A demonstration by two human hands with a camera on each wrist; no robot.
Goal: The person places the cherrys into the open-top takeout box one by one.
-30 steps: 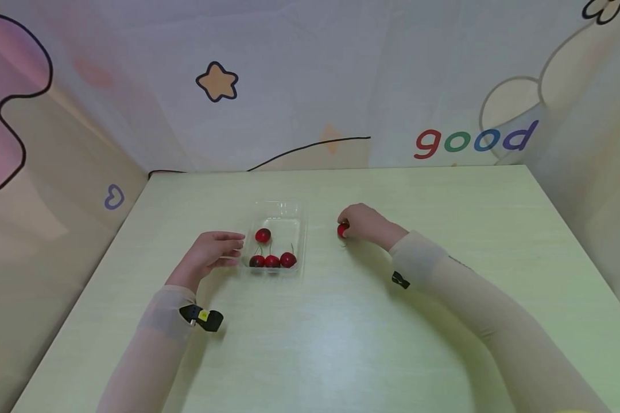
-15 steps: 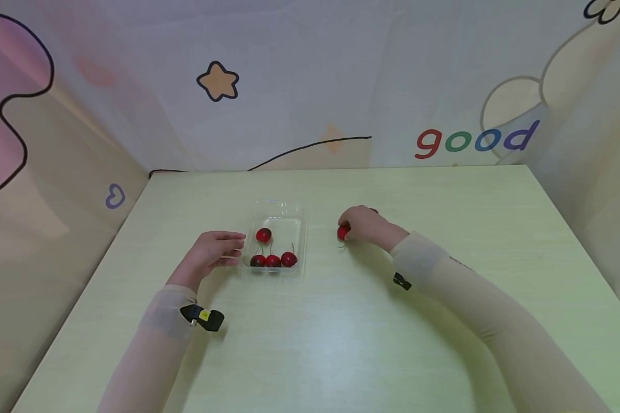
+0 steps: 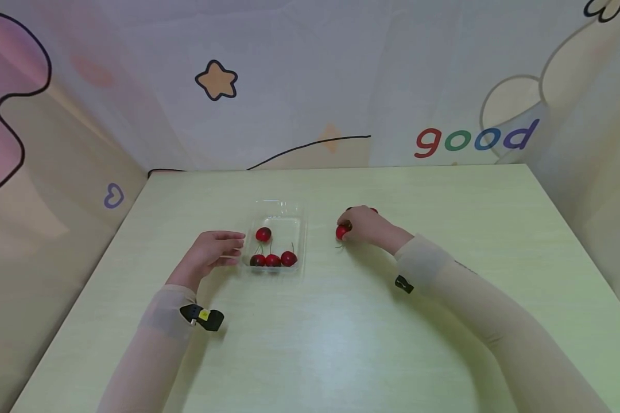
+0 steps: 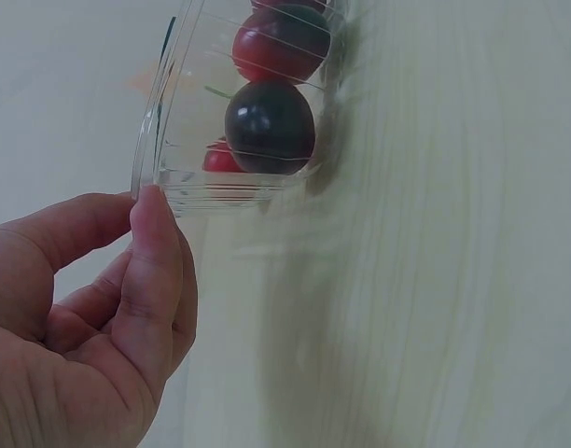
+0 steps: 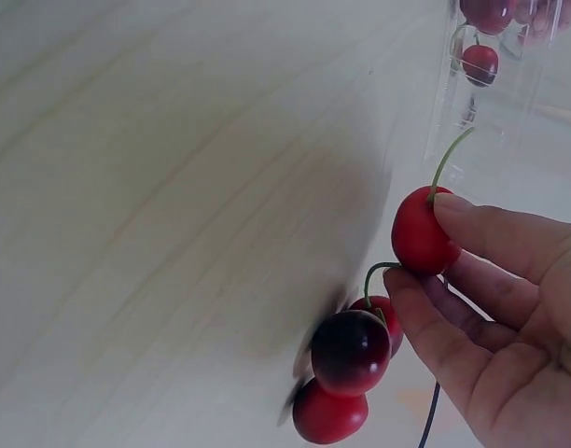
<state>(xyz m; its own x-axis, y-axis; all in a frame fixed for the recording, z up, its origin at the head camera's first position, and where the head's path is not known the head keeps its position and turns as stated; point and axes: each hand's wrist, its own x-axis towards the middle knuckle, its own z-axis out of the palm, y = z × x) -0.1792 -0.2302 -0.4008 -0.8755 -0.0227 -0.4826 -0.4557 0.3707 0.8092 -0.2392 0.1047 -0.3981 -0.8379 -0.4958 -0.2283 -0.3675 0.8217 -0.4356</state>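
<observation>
From where I stand, a clear plastic box (image 3: 286, 232) sits on the pale table (image 3: 310, 344), with four cherries (image 3: 272, 261) in it, three of them lined along its near end; the left hand (image 3: 212, 250) is at the box's left side, and at the wrist it looks to be pinching the rim between thumb and finger.

To the right of the box, well apart from it, the right hand (image 3: 368, 222) has a single red cherry (image 5: 421, 233) pinched between thumb and fingertips, its green stem (image 5: 451, 161) sticking out free; whether it is off the table I can't tell; at least three loose cherries (image 5: 351, 353) lie beside that hand, also right of the box.

I'd guess the fruit is light and firm, but glossy enough to slip and easy to bruise; a gentle pinch round its widest part should suit it, since the stem looks too thin to trust; the box seems light and bendy, likely to slide, so best steadied by its rim.
</observation>
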